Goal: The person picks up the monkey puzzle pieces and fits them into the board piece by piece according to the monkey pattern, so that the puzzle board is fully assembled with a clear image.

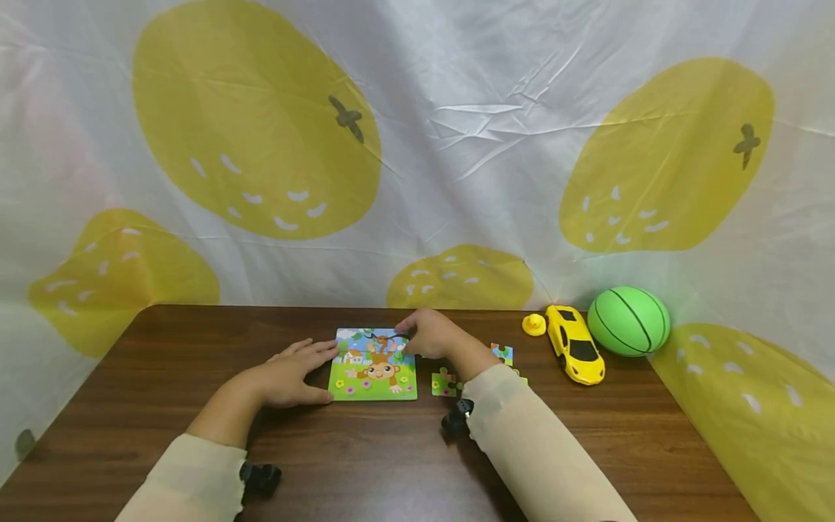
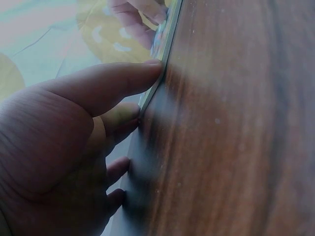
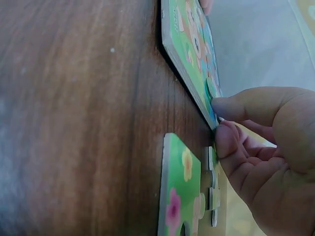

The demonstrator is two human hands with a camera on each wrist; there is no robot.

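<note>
A square jigsaw puzzle with a cartoon monkey lies flat on the brown table. My left hand rests along its left edge. The left thumb touches the near corner and the fingertips reach the far corner, all fairly straight in the left wrist view. At the far right corner is my right hand. Its thumb lies on the puzzle's top face and the curled index finger meets the edge, pinching it. Loose puzzle pieces lie right of the puzzle, partly hidden by the right forearm; one is a green piece with flowers.
A small yellow rubber duck, a yellow toy car and a green ball stand at the back right of the table. Behind the table hangs a white cloth with a lemon print.
</note>
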